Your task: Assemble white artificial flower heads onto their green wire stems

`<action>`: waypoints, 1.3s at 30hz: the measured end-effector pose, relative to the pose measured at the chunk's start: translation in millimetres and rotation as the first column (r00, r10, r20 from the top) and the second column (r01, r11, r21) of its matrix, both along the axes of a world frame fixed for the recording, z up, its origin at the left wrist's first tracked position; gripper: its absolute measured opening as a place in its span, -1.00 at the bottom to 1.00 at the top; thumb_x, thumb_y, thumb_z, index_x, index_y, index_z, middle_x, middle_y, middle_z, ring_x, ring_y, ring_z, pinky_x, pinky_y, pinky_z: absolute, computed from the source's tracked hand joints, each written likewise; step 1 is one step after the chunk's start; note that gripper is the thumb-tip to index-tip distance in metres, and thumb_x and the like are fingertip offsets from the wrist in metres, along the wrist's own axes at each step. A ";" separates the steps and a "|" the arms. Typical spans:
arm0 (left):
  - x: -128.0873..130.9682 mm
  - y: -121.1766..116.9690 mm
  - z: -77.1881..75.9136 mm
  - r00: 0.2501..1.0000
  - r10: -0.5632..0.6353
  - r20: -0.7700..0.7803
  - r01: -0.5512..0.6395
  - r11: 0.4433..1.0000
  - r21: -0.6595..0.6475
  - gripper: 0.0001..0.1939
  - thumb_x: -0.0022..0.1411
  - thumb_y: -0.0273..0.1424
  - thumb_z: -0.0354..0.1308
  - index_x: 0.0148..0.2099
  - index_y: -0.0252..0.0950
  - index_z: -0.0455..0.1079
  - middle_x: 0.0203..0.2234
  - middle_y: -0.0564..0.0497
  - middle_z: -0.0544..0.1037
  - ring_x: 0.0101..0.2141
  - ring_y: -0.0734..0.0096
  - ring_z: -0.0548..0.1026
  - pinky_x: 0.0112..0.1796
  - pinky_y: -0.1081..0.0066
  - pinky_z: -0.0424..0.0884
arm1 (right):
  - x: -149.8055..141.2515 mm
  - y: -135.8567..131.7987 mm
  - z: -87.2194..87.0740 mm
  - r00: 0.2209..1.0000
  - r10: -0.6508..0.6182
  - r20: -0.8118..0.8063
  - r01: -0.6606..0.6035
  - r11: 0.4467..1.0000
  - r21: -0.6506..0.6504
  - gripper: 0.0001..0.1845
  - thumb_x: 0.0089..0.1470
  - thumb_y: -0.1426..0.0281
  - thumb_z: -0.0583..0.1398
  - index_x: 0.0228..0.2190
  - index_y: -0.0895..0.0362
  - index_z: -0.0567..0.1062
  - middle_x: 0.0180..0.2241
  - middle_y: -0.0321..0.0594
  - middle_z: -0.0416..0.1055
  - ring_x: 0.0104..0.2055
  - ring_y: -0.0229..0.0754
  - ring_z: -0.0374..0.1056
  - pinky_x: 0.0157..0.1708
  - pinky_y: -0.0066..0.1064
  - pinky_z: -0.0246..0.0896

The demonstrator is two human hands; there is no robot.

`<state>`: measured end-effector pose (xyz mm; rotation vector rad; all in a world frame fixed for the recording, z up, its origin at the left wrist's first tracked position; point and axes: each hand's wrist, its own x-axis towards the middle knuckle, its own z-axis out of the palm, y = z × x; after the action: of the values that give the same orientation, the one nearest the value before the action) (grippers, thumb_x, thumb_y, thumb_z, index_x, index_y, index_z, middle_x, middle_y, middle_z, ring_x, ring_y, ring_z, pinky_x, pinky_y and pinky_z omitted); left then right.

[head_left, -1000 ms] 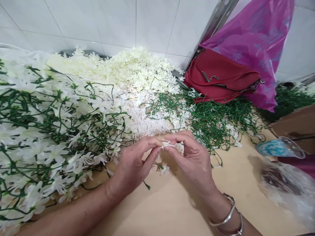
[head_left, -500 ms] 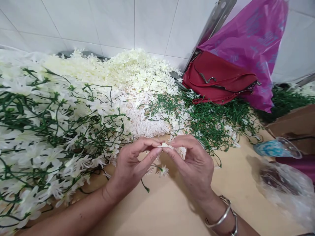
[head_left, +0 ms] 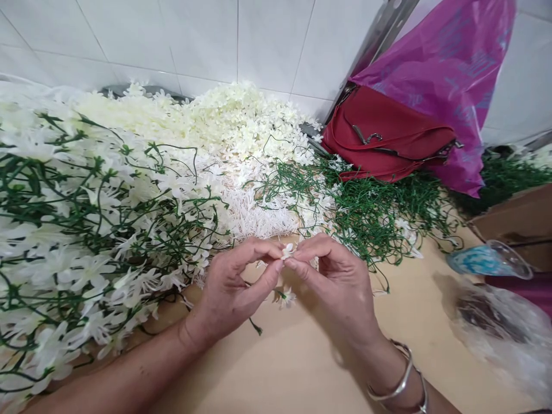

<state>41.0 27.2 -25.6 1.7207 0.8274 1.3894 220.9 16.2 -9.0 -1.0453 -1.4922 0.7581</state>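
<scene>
My left hand [head_left: 233, 290] and my right hand [head_left: 340, 282] meet fingertip to fingertip over the tan table [head_left: 302, 368]. Both pinch one small white artificial flower [head_left: 287, 250] between thumb and forefinger. A thin green stem [head_left: 255, 328] hangs below my left hand. Another little white flower [head_left: 285, 296] lies on the table just under the fingers. A heap of finished green sprigs with white flowers [head_left: 86, 230] fills the left side. Loose cream blossoms [head_left: 233, 123] are piled at the back, and white spiky centres [head_left: 254, 215] lie just beyond my fingers.
Bare green stems [head_left: 379, 215] spread at centre right. A red bag [head_left: 383, 138] leans on a purple plastic bag [head_left: 448, 75] against the tiled wall. A cardboard box [head_left: 517, 221], a blue-and-clear plastic piece [head_left: 487, 260] and a clear plastic bag [head_left: 504, 333] sit at the right.
The small flower between my fingertips has turned from lying flat to more upright. Both hands stay in nearly the same place.
</scene>
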 end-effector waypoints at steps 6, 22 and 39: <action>1.0 -0.8 -0.4 0.999 -0.027 0.044 0.032 0.991 -0.126 -0.85 0.41 -0.51 0.23 -0.01 -0.26 0.55 -0.18 0.00 0.69 -0.18 0.49 0.67 -0.12 0.54 0.55 | -3.0 -1.7 3.2 0.975 -0.105 0.196 0.065 0.978 0.199 -0.80 0.19 0.57 0.36 -0.31 0.00 0.63 -0.35 -0.35 0.60 -0.27 -0.22 0.49 -0.21 -0.29 0.37; 3.9 2.9 -3.1 0.978 -0.147 0.146 0.178 0.956 -0.233 -0.86 0.42 -0.47 0.26 -0.03 -0.22 0.62 -0.12 0.02 0.75 -0.09 0.47 0.69 -0.02 0.53 0.56 | -3.3 -2.5 2.4 0.990 -0.135 0.032 0.138 0.980 -0.140 -0.76 0.09 0.49 0.40 -0.20 -0.02 0.63 -0.38 -0.39 0.55 -0.29 -0.21 0.46 -0.17 -0.30 0.35; 2.2 -0.3 -1.7 0.950 -0.188 0.249 0.253 0.931 -0.264 -0.93 0.43 -0.42 0.28 -0.06 -0.25 0.53 -0.12 -0.02 0.73 -0.08 0.44 0.69 -0.05 0.52 0.58 | -2.6 -0.6 0.8 0.956 -0.184 0.231 0.108 0.946 0.305 -0.80 0.16 0.57 0.37 -0.35 0.03 0.55 -0.25 -0.32 0.50 -0.17 -0.20 0.46 -0.16 -0.32 0.35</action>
<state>43.3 26.9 -27.3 1.3585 0.6547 1.2093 218.3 15.6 -8.2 -1.0434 -1.6639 0.2918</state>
